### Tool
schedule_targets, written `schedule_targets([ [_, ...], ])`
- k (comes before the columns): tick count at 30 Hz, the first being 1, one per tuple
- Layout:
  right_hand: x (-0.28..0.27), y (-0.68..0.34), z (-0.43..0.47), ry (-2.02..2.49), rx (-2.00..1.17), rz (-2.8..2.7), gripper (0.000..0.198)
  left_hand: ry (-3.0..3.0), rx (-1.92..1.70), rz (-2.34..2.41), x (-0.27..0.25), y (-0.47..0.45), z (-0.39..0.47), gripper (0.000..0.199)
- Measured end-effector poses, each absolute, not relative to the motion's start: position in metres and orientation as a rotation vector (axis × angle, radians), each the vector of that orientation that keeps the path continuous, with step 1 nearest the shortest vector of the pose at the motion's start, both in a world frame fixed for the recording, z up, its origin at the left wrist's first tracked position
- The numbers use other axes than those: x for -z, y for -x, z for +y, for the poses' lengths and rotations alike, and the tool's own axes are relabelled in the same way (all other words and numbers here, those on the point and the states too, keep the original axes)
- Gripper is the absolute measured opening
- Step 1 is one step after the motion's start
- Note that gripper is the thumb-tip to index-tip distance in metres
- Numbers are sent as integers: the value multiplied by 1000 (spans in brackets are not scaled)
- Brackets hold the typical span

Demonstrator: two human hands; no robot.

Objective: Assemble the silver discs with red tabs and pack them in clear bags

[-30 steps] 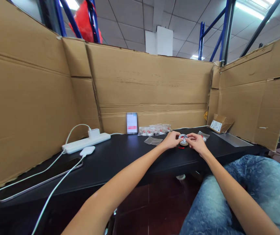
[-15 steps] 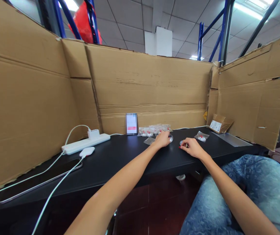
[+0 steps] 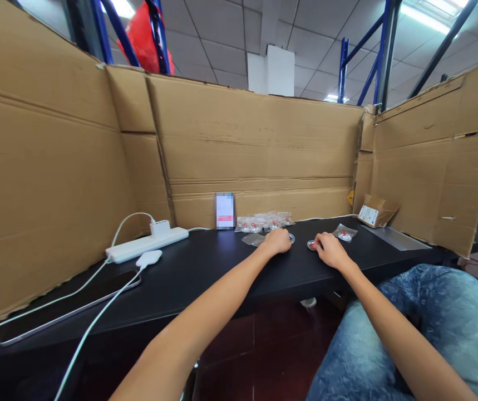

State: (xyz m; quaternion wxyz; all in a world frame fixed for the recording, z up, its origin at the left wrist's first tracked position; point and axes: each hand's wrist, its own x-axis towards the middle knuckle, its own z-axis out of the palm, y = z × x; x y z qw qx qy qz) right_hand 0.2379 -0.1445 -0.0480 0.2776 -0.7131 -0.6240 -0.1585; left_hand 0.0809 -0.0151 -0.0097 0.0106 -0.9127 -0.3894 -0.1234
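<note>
My left hand [image 3: 277, 241] rests low over the black table with its fingers curled closed. The rim of a small round clear piece [image 3: 291, 238] shows past its fingertips, and the grip itself is hidden. Under its wrist side lies a flat clear plastic bag [image 3: 254, 239]. To the right, my right hand [image 3: 330, 249] pinches a small red piece [image 3: 313, 245] at a small round silvery-clear disc [image 3: 310, 244] lying on the table. What the red piece is, I cannot make out. A clear bag with red-and-clear contents [image 3: 344, 233] lies just behind that hand.
Several clear bags with red bits [image 3: 259, 223] line the back beside a propped-up phone [image 3: 225, 211]. An opened cardboard box [image 3: 376, 210] stands at right. A white power strip [image 3: 151, 245], cables and a dark tablet [image 3: 72, 306] occupy the left. Cardboard walls [image 3: 259, 139] enclose the table.
My right hand has brought the red piece from the table in front of the disc up onto the disc. My left hand has shifted slightly toward me.
</note>
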Motion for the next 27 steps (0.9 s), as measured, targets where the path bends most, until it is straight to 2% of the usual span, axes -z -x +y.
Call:
schedule_targets([
  [6, 54, -243, -139, 1846, 354, -1685, 8, 2785, 402, -1137, 14, -81, -20, 37],
  [10, 56, -243, -138, 1757, 376, -1663, 9, 2714, 560, -1080, 14, -82, -23, 42],
  [14, 55, -242, -138, 1665, 408, -1652, 12, 2893, 780, -854, 10, -90, -29, 36],
  [20, 56, -244, -136, 1614, 439, -1642, 12, 3188, 693, -563, 14, -98, -41, 21],
  [27, 56, -246, -137, 1543, 416, -1603, 10, 3482, 951, -679, 21, -100, -42, 6],
])
